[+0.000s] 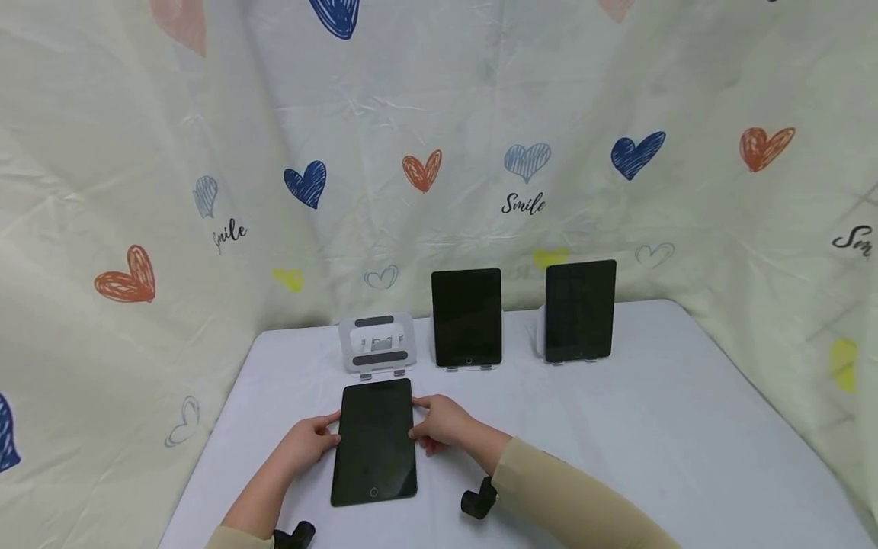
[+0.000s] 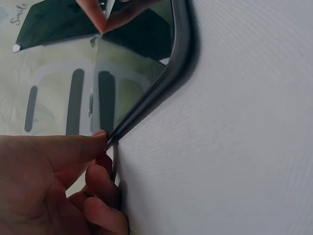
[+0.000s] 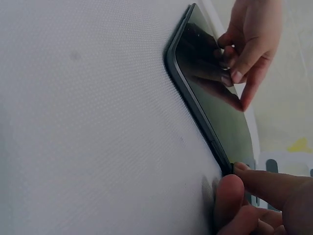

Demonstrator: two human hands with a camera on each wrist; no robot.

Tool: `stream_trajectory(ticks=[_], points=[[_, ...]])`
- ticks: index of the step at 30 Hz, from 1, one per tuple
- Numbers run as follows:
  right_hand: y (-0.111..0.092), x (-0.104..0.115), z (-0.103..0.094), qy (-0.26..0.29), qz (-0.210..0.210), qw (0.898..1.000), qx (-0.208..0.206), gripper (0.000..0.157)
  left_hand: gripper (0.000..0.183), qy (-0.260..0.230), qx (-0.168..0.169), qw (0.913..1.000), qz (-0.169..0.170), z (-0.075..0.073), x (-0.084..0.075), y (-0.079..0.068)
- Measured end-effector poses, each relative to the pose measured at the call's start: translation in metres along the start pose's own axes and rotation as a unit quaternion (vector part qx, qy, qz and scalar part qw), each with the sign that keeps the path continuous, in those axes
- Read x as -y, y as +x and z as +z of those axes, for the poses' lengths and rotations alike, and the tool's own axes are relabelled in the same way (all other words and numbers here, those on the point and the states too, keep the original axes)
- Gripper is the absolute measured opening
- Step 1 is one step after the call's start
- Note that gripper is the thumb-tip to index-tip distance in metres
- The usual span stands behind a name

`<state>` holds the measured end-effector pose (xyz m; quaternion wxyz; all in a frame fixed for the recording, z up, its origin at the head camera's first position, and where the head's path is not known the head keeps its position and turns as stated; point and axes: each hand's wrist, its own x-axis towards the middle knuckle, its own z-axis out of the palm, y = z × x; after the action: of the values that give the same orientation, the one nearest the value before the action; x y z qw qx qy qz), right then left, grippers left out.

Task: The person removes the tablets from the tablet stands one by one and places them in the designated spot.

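Tablet (image 1: 375, 442) points lengthwise toward the leftmost stand (image 1: 379, 357), left hand (image 1: 306, 444) and right hand (image 1: 446, 423) gripping its long edges.

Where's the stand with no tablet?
In the head view, the bare stand is at the table's back left, behind the held tablet and left of the nearest propped tablet.

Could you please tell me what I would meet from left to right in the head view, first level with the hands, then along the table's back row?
Level with the hands: left hand, near tablet, right hand. Back row: white stand, middle upright tablet, right upright tablet.
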<state>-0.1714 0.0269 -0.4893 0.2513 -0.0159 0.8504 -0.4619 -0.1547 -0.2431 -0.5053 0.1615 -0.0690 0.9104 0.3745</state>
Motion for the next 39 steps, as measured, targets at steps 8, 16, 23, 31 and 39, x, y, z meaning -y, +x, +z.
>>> stream_trajectory(ticks=[8,16,23,31,39], points=[[0.002,-0.004,0.002,-0.035,-0.006,0.999,-0.012,0.067,0.053,-0.004,-0.007,1.0,0.004,0.002,0.0,-0.002],[0.002,-0.004,0.005,-0.066,-0.007,0.997,-0.024,0.066,0.052,-0.007,-0.015,0.9998,0.006,0.003,0.004,0.001],[-0.002,-0.002,0.001,-0.065,-0.016,0.997,-0.029,0.063,0.054,-0.034,-0.014,0.9991,-0.021,-0.001,0.001,-0.003],[-0.004,-0.003,-0.012,-0.065,-0.04,0.997,-0.027,0.057,0.052,-0.075,-0.022,0.9959,-0.045,-0.003,-0.002,-0.004],[-0.009,-0.004,-0.024,-0.052,-0.043,0.997,-0.027,0.06,0.047,-0.097,-0.036,0.9944,-0.021,-0.004,-0.01,-0.006]])
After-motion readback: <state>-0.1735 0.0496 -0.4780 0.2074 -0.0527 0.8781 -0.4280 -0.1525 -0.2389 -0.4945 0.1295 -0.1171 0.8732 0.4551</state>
